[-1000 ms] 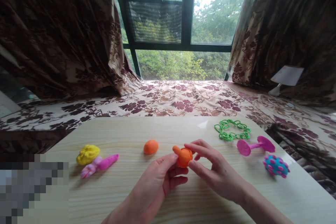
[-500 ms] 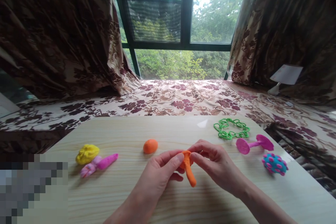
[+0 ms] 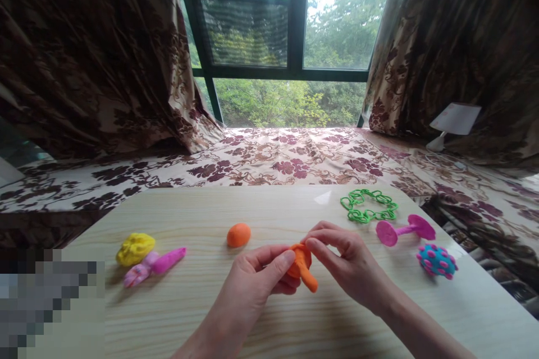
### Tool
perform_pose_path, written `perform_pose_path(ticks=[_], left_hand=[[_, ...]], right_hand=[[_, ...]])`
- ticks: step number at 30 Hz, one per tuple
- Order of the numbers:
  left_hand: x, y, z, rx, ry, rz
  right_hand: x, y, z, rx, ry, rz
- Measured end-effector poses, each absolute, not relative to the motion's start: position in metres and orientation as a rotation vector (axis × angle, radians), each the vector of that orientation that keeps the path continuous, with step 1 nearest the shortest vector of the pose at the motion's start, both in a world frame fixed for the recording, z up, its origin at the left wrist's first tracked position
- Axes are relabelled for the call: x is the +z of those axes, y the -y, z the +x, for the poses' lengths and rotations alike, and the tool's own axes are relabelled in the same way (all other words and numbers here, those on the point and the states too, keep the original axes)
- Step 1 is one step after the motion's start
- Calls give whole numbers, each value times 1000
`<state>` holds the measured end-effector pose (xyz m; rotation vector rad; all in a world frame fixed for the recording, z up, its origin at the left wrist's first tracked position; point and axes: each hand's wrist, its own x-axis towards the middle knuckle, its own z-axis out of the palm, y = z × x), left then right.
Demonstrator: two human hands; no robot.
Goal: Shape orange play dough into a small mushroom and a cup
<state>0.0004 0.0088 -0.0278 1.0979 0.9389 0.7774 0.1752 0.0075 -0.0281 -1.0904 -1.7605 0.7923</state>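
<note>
Both my hands hold one orange clay piece (image 3: 303,269) just above the wooden table (image 3: 202,314). It has a rounded cap and a stem that points down toward me. My left hand (image 3: 256,286) pinches it from the left with thumb and fingers. My right hand (image 3: 349,269) pinches its top from the right. A separate orange clay ball (image 3: 238,234) lies on the table just left of my hands.
A yellow clay lump (image 3: 135,248) and a pink clay stick (image 3: 154,265) lie at the left. At the right are a green chain ring (image 3: 369,206), a pink dumbbell shape (image 3: 405,229) and a blue ball with pink dots (image 3: 437,261). A floral-covered window seat lies beyond the table.
The orange piece was turned over in my hands: its stem pointed up and left a second ago and now points down toward me. My fingers closed tighter around it.
</note>
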Motion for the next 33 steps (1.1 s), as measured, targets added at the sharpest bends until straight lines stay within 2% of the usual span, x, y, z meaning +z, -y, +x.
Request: perform_pose_path(ticks=[8,19,27,33], left_hand=[[-28,-6,3,775,-975,1223],[-19,-3,5,756,-876,971],[-31,-7,4,757,-899,979],[-38,-7,0,836,-835,863]], right_hand=[[-30,-7,174,786,1780,-1066],[-30,-7,176,836,1752,-1126],[-29,-7,177,728,1798,-1094],[-30,-6,177,805,1843,-1039]])
